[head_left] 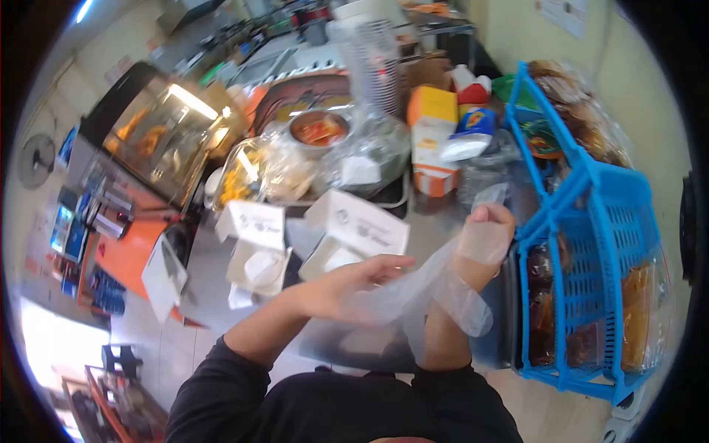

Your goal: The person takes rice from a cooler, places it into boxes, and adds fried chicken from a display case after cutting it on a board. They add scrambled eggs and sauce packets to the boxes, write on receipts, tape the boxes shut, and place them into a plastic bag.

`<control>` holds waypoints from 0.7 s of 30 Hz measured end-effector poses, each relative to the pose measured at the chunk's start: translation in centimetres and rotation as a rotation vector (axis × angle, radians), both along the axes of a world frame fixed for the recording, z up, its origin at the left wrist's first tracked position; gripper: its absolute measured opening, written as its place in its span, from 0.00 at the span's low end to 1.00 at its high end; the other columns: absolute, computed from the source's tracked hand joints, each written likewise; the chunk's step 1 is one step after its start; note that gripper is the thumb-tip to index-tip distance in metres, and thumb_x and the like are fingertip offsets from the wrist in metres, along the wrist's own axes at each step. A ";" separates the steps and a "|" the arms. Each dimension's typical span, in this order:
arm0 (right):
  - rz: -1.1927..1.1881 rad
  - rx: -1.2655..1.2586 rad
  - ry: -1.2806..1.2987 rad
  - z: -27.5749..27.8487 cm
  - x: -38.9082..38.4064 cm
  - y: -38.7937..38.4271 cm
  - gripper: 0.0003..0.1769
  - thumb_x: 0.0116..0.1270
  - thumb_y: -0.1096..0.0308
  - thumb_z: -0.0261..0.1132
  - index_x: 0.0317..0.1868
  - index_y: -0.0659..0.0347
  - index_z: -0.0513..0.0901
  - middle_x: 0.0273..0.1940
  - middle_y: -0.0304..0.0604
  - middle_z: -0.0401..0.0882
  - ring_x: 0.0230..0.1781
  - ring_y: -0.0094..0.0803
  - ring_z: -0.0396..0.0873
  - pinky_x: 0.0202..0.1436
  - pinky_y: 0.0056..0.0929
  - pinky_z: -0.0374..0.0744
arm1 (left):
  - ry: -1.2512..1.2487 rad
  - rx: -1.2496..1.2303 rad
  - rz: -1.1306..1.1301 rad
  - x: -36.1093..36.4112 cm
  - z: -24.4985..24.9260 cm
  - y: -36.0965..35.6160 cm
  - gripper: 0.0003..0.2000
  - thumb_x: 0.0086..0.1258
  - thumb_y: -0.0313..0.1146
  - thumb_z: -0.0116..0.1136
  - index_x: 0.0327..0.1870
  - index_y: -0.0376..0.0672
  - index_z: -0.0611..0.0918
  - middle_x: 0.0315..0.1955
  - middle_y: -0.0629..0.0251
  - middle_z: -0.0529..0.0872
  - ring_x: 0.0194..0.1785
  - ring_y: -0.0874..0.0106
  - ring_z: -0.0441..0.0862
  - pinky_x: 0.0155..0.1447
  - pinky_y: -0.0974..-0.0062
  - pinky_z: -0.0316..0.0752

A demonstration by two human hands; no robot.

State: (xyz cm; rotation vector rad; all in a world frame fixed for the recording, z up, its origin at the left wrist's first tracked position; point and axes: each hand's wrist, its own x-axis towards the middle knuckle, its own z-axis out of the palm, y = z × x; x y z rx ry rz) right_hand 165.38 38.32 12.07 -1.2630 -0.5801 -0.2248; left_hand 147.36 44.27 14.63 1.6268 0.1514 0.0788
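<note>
In the head view, a thin clear glove (pixel 425 292) lies above the table (pixel 332 341), between the person's hands and partly around the right one. Its long axis slants from the left hand (pixel 347 286) up and rightward to the right hand (pixel 484 240), which is the nearer, wrapped in the plastic. The right fingers are bent; whether they grip anything cannot be told. The left hand points toward the right, fingers loosely curled, plastic over its palm side; whether it pinches the plastic is unclear. Two lidded boxes (pixel 365 225) stand open beyond the left hand; a blue basket (pixel 628 193) stands just right of the right hand.
</note>
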 end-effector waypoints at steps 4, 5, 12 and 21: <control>0.183 0.101 0.169 -0.7 -5.4 3.6 0.08 0.64 0.70 0.60 0.40 0.61 0.72 0.35 0.39 0.72 0.35 0.22 0.71 0.42 0.20 0.71 | 0.062 -0.440 0.319 -7.6 -2.9 -0.8 0.41 0.51 0.39 0.71 0.65 0.38 0.61 0.49 0.63 0.75 0.57 0.71 0.70 0.61 0.74 0.63; 0.197 0.175 0.169 0.1 -7.1 4.3 0.08 0.64 0.71 0.59 0.42 0.61 0.71 0.33 0.37 0.71 0.34 0.22 0.69 0.42 0.20 0.70 | -0.094 -0.424 0.365 -9.8 -4.5 -1.3 0.44 0.48 0.42 0.73 0.65 0.37 0.60 0.52 0.60 0.74 0.59 0.70 0.68 0.62 0.72 0.63; 0.554 0.365 0.142 3.4 -26.4 7.5 0.12 0.64 0.72 0.58 0.46 0.61 0.67 0.34 0.36 0.68 0.33 0.22 0.68 0.40 0.18 0.70 | -0.110 0.358 0.704 -24.6 -3.6 -5.9 0.51 0.42 0.47 0.75 0.66 0.39 0.57 0.60 0.52 0.65 0.62 0.60 0.66 0.64 0.66 0.61; 0.947 -0.030 -0.428 3.7 -59.4 5.6 0.16 0.57 0.77 0.61 0.46 0.62 0.71 0.36 0.49 0.75 0.33 0.42 0.77 0.39 0.31 0.75 | -0.110 0.103 1.505 -48.4 -5.1 -12.1 0.18 0.68 0.39 0.53 0.49 0.33 0.75 0.39 0.59 0.80 0.44 0.68 0.77 0.48 0.73 0.72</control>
